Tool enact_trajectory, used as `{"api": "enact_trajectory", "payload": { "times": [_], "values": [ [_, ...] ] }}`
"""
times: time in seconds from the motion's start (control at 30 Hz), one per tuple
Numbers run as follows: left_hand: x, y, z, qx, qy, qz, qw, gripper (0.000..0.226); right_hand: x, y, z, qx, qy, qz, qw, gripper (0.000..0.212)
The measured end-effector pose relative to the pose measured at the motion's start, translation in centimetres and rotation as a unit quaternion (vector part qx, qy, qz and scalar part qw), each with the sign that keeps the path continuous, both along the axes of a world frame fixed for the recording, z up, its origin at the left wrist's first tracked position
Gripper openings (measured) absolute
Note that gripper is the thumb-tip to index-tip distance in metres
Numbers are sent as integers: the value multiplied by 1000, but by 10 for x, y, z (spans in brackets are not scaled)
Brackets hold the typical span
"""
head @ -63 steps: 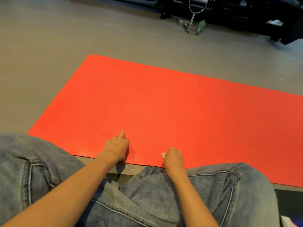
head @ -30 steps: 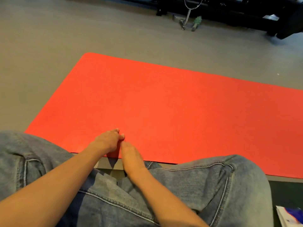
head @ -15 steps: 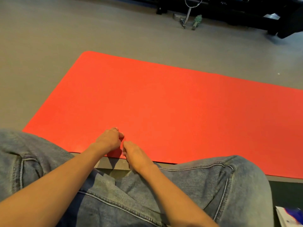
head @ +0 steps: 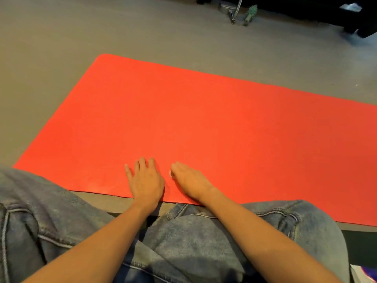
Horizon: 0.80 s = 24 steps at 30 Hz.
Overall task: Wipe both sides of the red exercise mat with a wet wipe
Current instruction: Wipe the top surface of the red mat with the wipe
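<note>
Red exercise mat (head: 204, 119) flat on floor (head: 61, 37). Left hand (head: 145, 180), bunched moments ago, now flattens by mat's near edge, fingers spread; right hand (head: 191, 181), fingers pressed together, covers wet wipe (head: 170, 173), white sliver showing. Top-side wiping likely under way; underside pending.

Count on inspection. Red exercise mat (head: 204, 123): one, a single sheet. Hands: two, one left hand (head: 145, 182) and one right hand (head: 191, 181), each on a bare forearm, so two forearms. White scrap (head: 170, 174) at the right hand's fingertips: one, too small to identify. Denim-clad legs (head: 30, 211): two. On the far floor: one green object (head: 250, 14) and one metal tube (head: 235, 11). At the lower right corner: one white-and-purple packet (head: 363, 272), partly cut off.
</note>
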<state>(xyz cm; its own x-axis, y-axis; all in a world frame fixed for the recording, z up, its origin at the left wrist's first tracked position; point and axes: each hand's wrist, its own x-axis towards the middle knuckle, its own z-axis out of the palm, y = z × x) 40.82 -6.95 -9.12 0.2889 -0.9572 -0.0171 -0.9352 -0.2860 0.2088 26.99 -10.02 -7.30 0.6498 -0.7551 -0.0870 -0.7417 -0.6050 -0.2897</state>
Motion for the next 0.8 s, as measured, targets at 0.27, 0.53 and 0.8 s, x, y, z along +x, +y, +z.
{"api": "enact_trajectory", "payload": {
  "times": [0.27, 0.53, 0.8],
  "values": [
    [-15, 8, -23, -105, 44, 41, 993, 41, -31, -43, -17, -52, -17, -263, 963, 21],
    [-16, 4, -25, -136, 44, 73, 987, 45, -20, -76, -13, -75, -34, -3, 997, 7],
    [-17, 5, -27, -135, 34, 80, 987, 46, 3, -41, -7, 20, -43, 139, 989, 18]
  ]
}}
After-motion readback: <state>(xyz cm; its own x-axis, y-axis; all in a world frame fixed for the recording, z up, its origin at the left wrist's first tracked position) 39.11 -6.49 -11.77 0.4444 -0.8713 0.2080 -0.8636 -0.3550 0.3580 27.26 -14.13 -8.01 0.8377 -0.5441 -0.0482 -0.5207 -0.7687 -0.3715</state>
